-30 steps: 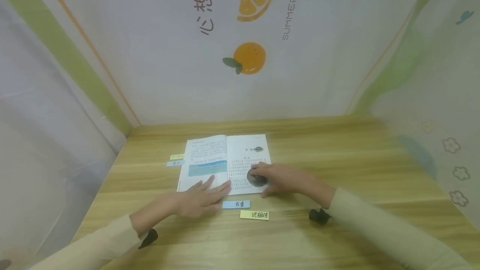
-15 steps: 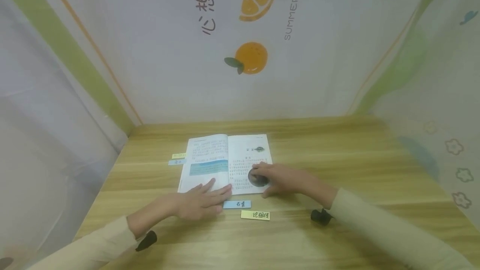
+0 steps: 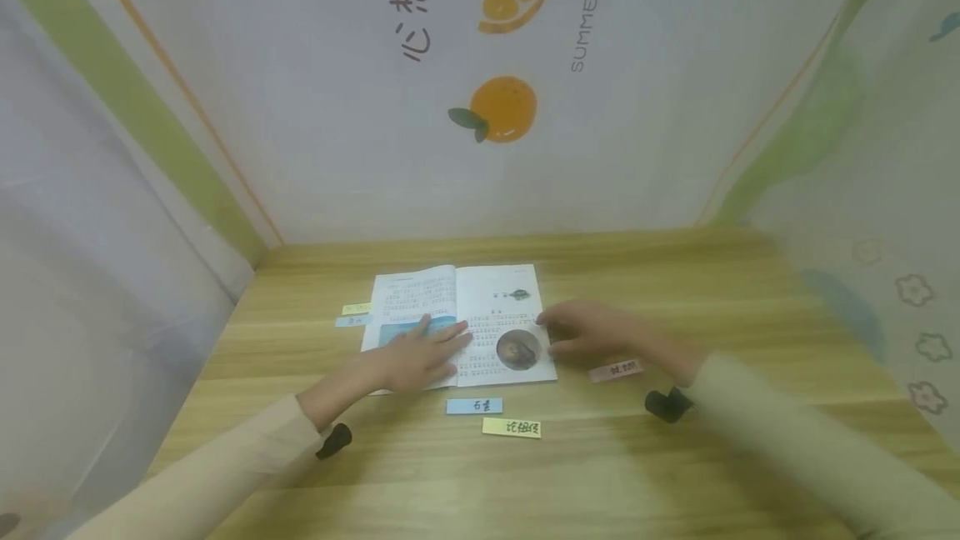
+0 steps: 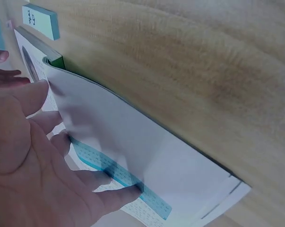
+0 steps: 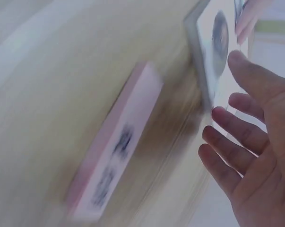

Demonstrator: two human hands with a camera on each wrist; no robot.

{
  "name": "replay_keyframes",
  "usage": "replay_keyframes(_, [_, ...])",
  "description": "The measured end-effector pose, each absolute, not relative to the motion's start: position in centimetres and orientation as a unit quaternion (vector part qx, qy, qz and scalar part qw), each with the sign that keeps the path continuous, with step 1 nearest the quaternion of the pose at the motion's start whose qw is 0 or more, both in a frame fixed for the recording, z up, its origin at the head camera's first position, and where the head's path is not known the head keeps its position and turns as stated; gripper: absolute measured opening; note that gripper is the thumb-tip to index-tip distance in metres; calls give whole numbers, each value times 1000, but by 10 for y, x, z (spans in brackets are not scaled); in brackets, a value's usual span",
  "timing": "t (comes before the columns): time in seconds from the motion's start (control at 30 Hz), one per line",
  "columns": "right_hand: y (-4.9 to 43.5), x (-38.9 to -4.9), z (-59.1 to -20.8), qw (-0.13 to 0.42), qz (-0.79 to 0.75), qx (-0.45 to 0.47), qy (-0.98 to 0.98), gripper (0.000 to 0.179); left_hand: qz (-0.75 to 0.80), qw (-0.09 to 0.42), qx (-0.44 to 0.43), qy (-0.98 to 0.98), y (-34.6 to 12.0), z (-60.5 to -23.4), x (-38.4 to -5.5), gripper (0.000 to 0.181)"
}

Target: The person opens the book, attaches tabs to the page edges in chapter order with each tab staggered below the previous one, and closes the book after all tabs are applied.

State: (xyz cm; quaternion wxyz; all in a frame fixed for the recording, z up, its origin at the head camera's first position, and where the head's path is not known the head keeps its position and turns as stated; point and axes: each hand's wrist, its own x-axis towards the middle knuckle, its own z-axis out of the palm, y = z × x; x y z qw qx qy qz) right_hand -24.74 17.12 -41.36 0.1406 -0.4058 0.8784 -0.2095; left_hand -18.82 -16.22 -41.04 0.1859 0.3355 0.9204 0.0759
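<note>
An open book [image 3: 483, 286] lies on the table with printed text on both pages and a round picture [image 3: 519, 350] on the right page. My left hand [image 3: 420, 357] lies with spread fingers across the left page, fingertips reaching past the centre fold; the left wrist view shows its fingers over a teal text panel [image 4: 154, 201]. At the book's right edge is my right hand [image 3: 600, 332], fingers loosely bent and holding nothing; whether its fingertips touch the edge cannot be told. Below that hand lies a pink block [image 5: 118, 146] with handwriting, blurred in the right wrist view.
In front of the book lie a blue labelled block [image 3: 474, 406] and a yellow labelled block [image 3: 512, 427]. A yellow strip [image 3: 356, 308] and a blue strip [image 3: 354, 321] show beside its left edge. A printed curtain [image 3: 360, 148] hangs behind the wooden table [image 3: 600, 465].
My left hand has slid farther up the left page. My right hand has moved right off the page, uncovering the round picture, and the pink block has come into view.
</note>
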Motion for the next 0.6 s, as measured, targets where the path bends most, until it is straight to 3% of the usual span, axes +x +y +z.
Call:
replay_keyframes(0.17, [200,-253,-418,126,-206,-388,890,37,86,182,321,926,-165,-413,-191,59])
replay_keyframes(0.6, [248,-240,-421,110,-207,-387,892,39,100,175,321,925,-166,-413,-187,58])
